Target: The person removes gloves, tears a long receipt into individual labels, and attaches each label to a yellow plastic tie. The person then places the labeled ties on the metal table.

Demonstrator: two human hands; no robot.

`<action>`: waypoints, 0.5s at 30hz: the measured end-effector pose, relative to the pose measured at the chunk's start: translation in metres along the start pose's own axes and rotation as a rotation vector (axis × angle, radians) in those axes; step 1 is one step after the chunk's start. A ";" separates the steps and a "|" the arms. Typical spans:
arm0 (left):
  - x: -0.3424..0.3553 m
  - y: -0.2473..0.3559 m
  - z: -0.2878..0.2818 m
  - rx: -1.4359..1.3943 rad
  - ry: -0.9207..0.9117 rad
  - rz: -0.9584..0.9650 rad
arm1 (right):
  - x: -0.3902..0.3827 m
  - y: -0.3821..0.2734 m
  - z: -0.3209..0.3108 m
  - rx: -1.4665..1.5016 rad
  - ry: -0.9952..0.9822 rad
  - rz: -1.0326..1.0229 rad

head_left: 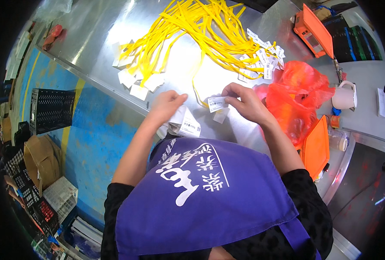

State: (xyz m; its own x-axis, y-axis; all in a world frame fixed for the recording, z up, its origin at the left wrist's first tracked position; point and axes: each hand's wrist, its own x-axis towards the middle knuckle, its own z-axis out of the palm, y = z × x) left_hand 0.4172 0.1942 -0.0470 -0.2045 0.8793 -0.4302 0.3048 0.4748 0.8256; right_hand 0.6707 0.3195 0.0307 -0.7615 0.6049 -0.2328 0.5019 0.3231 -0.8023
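Observation:
My left hand (167,107) is closed on a bunch of white printed labels (188,125) that hangs down in front of the apron. Between thumb and fingers, my right hand (248,103) pinches a single white label (216,104). A yellow strap (195,89) runs from the pile down to that label, and a paler tag shows just below it. Beyond my hands lies a big heap of yellow straps (201,28) on the metal table (93,47). White labels (268,65) cluster at its right ends, and blank-looking white tags (139,92) at its left ends.
Right of my right hand sits a crumpled red plastic bag (297,97). Orange scales (313,31) stand at the far right, with another orange object (316,145) nearer. A white mug (345,96) is beside the bag. On the blue floor at left stands a black crate (51,110).

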 end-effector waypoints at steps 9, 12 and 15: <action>-0.068 -0.012 -0.035 -0.561 0.017 -0.076 | 0.026 0.016 -0.022 -0.256 -0.442 0.008; -0.076 -0.011 -0.030 -0.558 0.044 -0.040 | 0.021 0.020 -0.014 -0.263 -0.486 0.098; -0.084 -0.014 -0.026 -0.560 0.064 -0.051 | 0.016 0.028 -0.006 -0.290 -0.469 0.082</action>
State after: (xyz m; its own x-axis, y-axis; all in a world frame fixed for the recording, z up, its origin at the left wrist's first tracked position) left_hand 0.4055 0.1130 -0.0131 -0.2670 0.8435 -0.4660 -0.2435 0.4088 0.8795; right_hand 0.6752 0.3428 0.0077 -0.7826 0.2693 -0.5612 0.6094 0.5158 -0.6022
